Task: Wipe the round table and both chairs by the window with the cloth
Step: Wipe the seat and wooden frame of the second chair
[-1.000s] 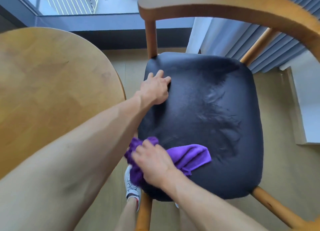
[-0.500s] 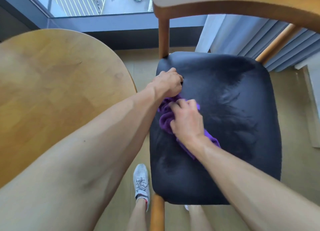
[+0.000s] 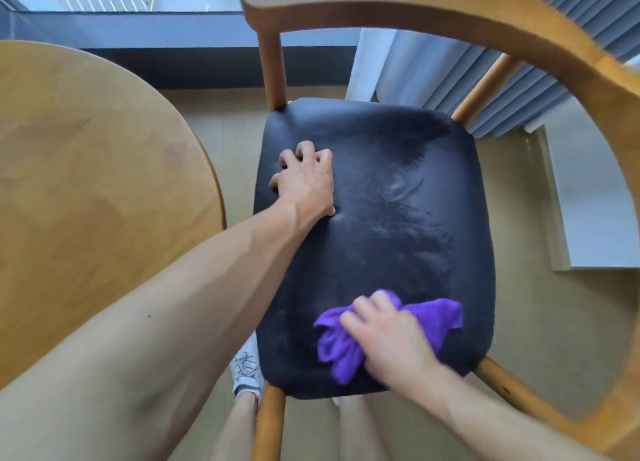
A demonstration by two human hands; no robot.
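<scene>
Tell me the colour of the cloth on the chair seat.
Purple. The cloth lies bunched under the right hand on the black seat, seen in the head view.

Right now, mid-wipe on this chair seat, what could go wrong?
1. The cloth sits bunched under the right hand near the seat's front edge; another stroke that way may push it off onto the floor.
2. The left hand leans on the seat, so that patch may go unwiped.
3. Streaks show mid-seat; a balled cloth may only smear them.
</scene>
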